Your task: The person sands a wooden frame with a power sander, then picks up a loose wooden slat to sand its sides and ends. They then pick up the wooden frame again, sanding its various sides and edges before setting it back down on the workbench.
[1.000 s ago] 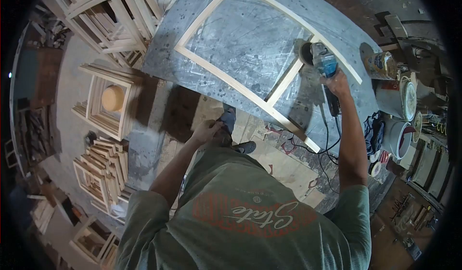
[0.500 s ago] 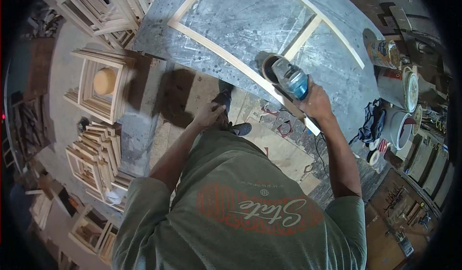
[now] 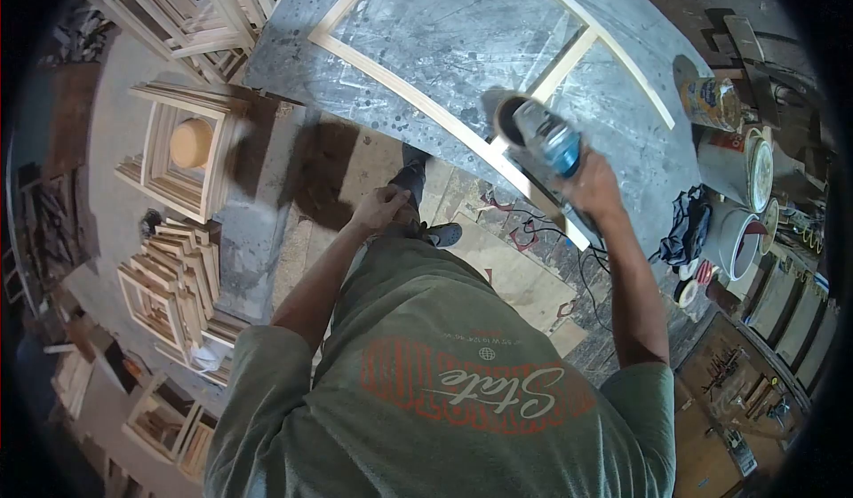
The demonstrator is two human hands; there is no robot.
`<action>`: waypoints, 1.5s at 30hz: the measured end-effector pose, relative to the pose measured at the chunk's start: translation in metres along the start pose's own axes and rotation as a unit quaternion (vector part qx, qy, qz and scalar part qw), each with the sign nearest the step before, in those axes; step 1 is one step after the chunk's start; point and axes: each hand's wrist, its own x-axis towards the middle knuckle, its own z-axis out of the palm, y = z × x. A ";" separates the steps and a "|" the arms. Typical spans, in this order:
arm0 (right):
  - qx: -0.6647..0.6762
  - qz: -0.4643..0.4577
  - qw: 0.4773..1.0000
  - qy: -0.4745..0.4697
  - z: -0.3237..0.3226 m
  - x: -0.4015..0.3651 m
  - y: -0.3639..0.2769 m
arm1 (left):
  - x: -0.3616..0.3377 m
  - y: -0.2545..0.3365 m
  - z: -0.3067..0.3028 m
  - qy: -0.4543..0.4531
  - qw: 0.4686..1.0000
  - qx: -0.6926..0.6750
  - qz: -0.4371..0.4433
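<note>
Sander [image 3: 553, 147] is gripped in right hand [image 3: 591, 187], right of centre; fingers are clenched round its rear body, blue housing seen just ahead of the knuckles. The round disc [image 3: 509, 116] is pointed up-left and is laid over the frame [image 3: 418, 105] where the crossbar [image 3: 562, 65] meets the near rail; real contact cannot be told, blur there. Frame is lying flat on the grey table [image 3: 462, 27], top centre, with its long rails running from upper left down to the right. Cord [image 3: 533, 224] is seen below the table edge, looped over the floor near the right forearm.

Left hand [image 3: 380, 207] is hung at centre, well apart from the table, close to the leg, fingers curled in loosely. Whether anything is held in it cannot be told. A shoe [image 3: 442, 231] is seen just right of it, on cardboard [image 3: 511, 276].

At left, stacked frames [image 3: 173, 280] are piled on the floor; above them a nested set [image 3: 160, 165] is topped with a round block [image 3: 191, 143]. More frames [image 3: 191, 9] are leaned at the upper left corner. At right edge: can [image 3: 711, 103], buckets [image 3: 737, 231], dark cloth [image 3: 682, 231] between buckets and the arm. Green shirt [image 3: 444, 400] is filling the bottom of the frame.
</note>
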 end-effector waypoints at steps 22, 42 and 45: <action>0.118 -0.016 0.986 0.120 -0.050 0.089 0.057 | -0.010 0.100 0.026 0.188 0.852 0.238 0.427; 0.048 0.005 0.999 0.015 0.054 -0.070 -0.044 | 0.033 0.078 -0.042 0.368 0.809 0.409 0.210; 0.096 0.076 0.992 0.012 0.055 -0.101 -0.030 | 0.022 0.105 -0.016 0.274 0.801 0.505 0.171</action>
